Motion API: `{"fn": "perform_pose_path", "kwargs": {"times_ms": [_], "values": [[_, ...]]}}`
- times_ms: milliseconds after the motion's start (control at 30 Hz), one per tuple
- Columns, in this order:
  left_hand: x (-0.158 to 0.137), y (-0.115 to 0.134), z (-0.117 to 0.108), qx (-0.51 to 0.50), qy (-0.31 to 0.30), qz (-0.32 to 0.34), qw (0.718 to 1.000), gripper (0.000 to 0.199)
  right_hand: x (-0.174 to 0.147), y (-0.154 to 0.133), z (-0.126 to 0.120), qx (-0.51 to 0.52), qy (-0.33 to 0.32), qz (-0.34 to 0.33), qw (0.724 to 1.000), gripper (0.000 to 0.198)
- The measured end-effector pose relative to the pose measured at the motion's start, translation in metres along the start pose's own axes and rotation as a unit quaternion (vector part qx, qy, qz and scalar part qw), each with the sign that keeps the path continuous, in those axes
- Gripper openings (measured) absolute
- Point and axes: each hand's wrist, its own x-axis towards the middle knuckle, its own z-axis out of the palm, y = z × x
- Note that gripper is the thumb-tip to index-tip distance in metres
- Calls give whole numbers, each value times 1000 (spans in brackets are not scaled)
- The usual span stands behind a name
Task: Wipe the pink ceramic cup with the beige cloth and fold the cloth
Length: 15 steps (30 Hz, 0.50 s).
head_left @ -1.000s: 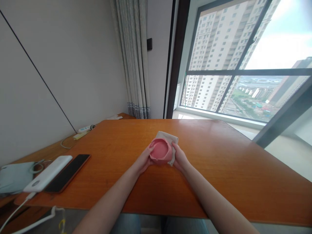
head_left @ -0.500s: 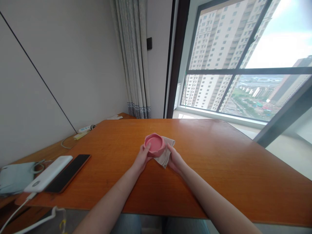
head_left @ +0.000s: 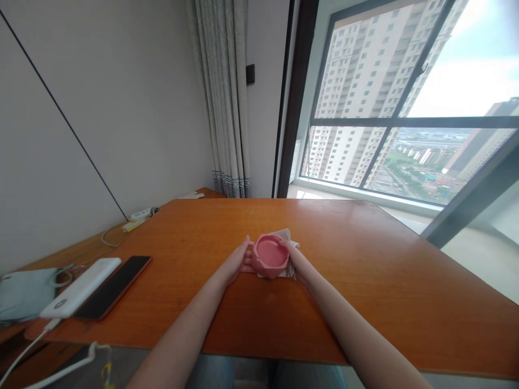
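Note:
A pink faceted ashtray (head_left: 271, 254) with a round hollow and an angular, notched rim is tilted toward me above the middle of the table. My right hand (head_left: 297, 260) grips its right side, thumb at the rim, with a pale grey cloth (head_left: 283, 234) between palm and ashtray. Part of that cloth shows behind and below the ashtray; the rest is hidden. On the other side my left hand (head_left: 239, 260) is open, thumb raised and fingers stretched along the ashtray's left wall, touching it.
The wooden table (head_left: 344, 302) spreads around my hands. To the left lie a black phone (head_left: 115, 286), a white power bank (head_left: 83, 286) with a cable, and a light grey pouch (head_left: 26, 294). A power strip (head_left: 140, 214) sits by the wall, and a window (head_left: 389, 119) stands beyond.
The ashtray has moved a little right and toward me, turned in the hands. My left hand has loosened its thumb-and-finger hold; my right hand now has its thumb at the rim.

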Motion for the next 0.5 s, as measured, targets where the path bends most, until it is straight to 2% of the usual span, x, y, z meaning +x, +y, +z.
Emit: {"fn": "perform_pose_path", "kwargs": {"times_ms": [67,133,200,367,433,500], "values": [[-4,-1,-2,15,-47,-20,999,60,-4,1,1,-8,-28,40,999,25],[-6,-4,-4,21,-80,-25,996,56,-8,2,2,-32,-62,43,997,24],[-6,-7,-4,23,-87,-13,996,53,-9,3,2,-47,-81,43,995,24],[-1,-10,1,22,-19,15,999,52,-5,3,1,13,-94,68,993,34],[-1,-8,4,6,12,22,1000,52,-1,5,2,44,-56,92,993,38],[-1,-7,7,-14,31,30,999,52,3,9,1,44,-16,78,996,35]]}}
